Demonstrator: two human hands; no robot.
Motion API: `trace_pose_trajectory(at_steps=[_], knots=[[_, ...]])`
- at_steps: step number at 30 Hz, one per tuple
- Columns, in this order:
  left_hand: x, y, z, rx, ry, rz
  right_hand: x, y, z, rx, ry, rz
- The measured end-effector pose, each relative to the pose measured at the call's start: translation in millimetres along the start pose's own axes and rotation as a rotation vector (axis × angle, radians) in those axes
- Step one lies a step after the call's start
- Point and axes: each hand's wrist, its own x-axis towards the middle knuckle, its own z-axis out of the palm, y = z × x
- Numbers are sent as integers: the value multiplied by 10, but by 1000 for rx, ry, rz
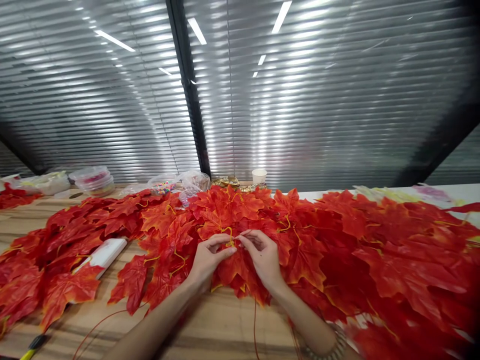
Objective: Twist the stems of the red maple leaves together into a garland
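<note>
A wide heap of red and orange artificial maple leaves [337, 240] with yellow stems covers the wooden table [210, 325]. My left hand [208, 260] and my right hand [262, 255] meet over the middle of the heap. Both pinch a small yellow leaf stem [230, 241] between thumb and fingertips, the fingers curled. A thin red string [254, 325] runs from under the leaves toward me across the table. My right wrist wears a bracelet [333, 345].
A white flat box [105, 254] lies among the leaves at left. Clear plastic tubs [93, 180], a tub of coloured beads [162, 186] and a white paper cup [259, 175] stand at the back by the window blinds. A yellow-and-black tool [32, 346] lies at the near left edge.
</note>
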Motion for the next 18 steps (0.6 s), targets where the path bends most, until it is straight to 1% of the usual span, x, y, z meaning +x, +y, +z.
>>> trace_pose_trajectory(at_steps=[4,8,12,15,18], knots=[[15,14,-13,7,39,27,-19,-30,10,-14,31,-5],[28,24,-24,1,42,12,-23,-25,5,-65,66,-68],[55,7,-31,-60,78,-11,8,19,-10,22,96,-34],[62,5,-26,-85,48,-33,28,44,-14,87,96,-5],[43,25,-10,-112,16,-62,29,54,-15,102,88,8]])
